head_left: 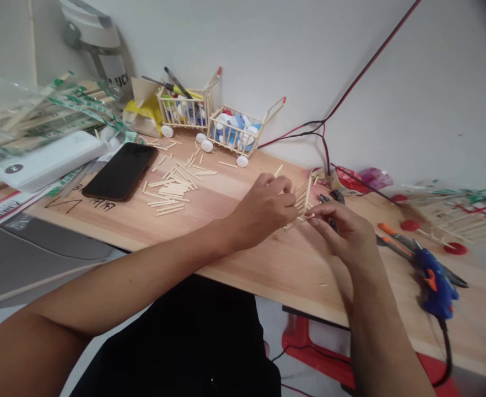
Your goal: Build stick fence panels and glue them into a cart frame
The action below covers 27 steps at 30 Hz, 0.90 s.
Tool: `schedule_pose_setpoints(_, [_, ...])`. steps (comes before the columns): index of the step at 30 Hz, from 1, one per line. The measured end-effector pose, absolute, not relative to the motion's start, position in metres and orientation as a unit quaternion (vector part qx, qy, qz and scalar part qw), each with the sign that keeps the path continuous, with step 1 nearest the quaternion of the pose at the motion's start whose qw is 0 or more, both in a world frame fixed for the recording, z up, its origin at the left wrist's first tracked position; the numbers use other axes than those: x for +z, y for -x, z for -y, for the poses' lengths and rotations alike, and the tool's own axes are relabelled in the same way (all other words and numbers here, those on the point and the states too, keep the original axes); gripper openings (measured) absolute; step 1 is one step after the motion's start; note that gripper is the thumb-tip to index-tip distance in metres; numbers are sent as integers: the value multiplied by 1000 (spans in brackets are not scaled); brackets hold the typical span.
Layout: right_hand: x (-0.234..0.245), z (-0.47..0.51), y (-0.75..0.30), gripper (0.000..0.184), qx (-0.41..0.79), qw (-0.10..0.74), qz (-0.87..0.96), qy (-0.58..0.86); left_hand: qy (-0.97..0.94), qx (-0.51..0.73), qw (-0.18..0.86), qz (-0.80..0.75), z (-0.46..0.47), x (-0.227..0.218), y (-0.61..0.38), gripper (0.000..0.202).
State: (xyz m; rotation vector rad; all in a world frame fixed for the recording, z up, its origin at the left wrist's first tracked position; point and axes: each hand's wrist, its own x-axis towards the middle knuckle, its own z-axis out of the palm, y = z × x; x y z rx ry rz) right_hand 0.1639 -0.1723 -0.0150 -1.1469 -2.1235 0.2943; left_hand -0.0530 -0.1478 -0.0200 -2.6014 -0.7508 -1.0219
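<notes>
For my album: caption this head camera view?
Left hand and right hand pinch a pale wooden-stick frame over a light wooden desk, near a blue glue gun.

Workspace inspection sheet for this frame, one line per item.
Surface: wooden desk, pen marks near the phone.
Job's things: stick frame; loose sticks in a pile.
Clutter: phone, power bank, stick carts holding bottle caps.
Hands: left hand and right hand both pinch the frame.
Cables: red-black wire along the wall; glue gun cord.
Surroundings: white wall, red stand below.
</notes>
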Motion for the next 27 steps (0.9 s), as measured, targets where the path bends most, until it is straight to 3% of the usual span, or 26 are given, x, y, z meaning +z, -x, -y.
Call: schedule_pose_setpoints(27, [-14,174,-160,5,103,341,814,458,882,-362,126,275,149,-24,50,21])
